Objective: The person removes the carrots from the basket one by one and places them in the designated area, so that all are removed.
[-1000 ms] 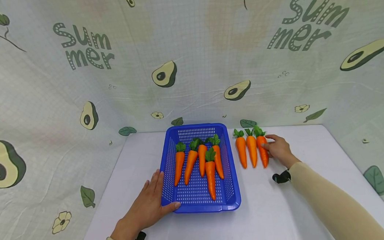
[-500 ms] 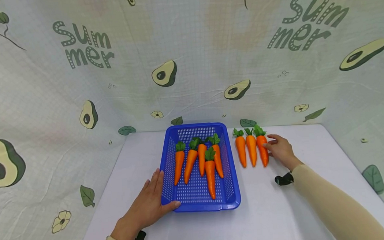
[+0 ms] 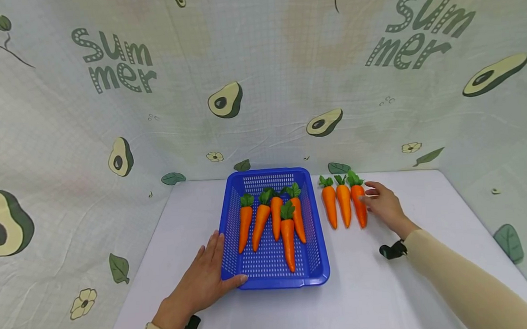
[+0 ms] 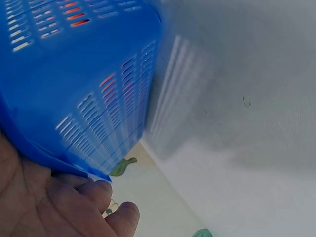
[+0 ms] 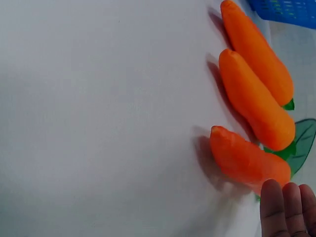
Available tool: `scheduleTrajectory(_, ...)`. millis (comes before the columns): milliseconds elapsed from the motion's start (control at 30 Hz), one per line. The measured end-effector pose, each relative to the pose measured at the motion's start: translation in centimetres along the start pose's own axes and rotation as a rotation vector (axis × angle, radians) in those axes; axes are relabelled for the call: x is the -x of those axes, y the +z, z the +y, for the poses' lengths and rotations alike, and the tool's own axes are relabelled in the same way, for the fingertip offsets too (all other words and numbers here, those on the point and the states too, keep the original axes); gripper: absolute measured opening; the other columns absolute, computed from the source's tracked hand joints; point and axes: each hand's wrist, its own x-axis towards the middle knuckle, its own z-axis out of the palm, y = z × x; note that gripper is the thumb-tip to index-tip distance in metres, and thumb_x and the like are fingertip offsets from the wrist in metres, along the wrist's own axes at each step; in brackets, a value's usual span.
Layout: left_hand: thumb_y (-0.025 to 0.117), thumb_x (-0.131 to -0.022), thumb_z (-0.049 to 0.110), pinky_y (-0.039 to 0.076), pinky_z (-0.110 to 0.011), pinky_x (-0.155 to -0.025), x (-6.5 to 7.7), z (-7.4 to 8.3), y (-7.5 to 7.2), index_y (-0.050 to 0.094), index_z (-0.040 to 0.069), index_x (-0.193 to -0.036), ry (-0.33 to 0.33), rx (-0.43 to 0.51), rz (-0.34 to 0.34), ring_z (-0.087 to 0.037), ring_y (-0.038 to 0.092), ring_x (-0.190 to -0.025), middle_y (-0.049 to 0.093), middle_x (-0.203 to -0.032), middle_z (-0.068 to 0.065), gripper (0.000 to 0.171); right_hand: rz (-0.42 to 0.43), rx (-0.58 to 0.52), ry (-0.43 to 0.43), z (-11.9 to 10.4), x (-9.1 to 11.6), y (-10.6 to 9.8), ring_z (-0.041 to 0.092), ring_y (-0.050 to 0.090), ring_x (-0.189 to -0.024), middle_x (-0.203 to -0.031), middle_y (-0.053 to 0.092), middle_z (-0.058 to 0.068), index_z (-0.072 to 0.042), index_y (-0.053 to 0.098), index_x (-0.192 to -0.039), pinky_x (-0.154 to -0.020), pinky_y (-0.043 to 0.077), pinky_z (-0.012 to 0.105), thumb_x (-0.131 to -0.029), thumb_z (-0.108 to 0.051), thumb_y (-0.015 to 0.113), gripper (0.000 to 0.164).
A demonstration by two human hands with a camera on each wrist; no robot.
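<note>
The left hand [image 3: 197, 277], fingers straight, rests against the left side of a blue perforated basket [image 3: 277, 284] holding five carrots [image 3: 288, 241]. Rightward, three more carrots [image 3: 344, 205] lie on the bench [image 3: 344, 300]; the right hand [image 3: 385, 206], fingers released, is beside the rightmost carrot [image 3: 358, 205], contact unclear.

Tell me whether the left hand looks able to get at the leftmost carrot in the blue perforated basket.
Probably yes: the left hand touches the blue perforated basket on its left, and though that side rises between, nothing covers the leftmost carrot from above.
</note>
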Motion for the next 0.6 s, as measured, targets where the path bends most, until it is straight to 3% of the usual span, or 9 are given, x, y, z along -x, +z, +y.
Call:
scheduleTrajectory(267,0.060,-0.086,0.084,0.017,-0.060,-0.130,0.0,-0.3,0.2,0.009,0.004,-0.170,0.004,0.005,0.008,-0.039,0.018,-0.163,0.007,-0.178,-0.017,0.126,0.020,0.005,-0.062,-3.0,1.6,0.3,0.044,0.057,-0.126,-0.148,0.052,0.029,-0.005,0.035,-0.163,-0.104,0.057,0.055,-0.107,-0.025,0.062,0.065)
scheduleTrajectory(500,0.063,-0.087,0.081,0.019,-0.060,-0.130,0.0,-0.4,0.3,0.010,0.003,-0.169,0.011,0.016,0.019,-0.039,0.018,-0.163,0.008,-0.178,-0.018,0.125,0.053,0.022,-0.226,-6.0,3.3,0.5,0.039,0.062,-0.120,-0.141,0.059,0.025,-0.005,0.043,-0.159,-0.090,0.062,0.037,-0.105,-0.022,0.066,0.060)
scheduleTrajectory(600,0.063,-0.086,0.081,0.018,-0.060,-0.130,0.0,-0.3,0.3,0.010,0.004,-0.169,0.010,0.011,0.019,-0.039,0.019,-0.163,0.008,-0.178,-0.018,0.125,0.047,0.004,-0.272,-7.8,4.3,0.8,0.039,0.065,-0.119,-0.140,0.059,0.023,-0.007,0.044,-0.158,-0.091,0.063,0.042,-0.106,-0.021,0.065,0.058)
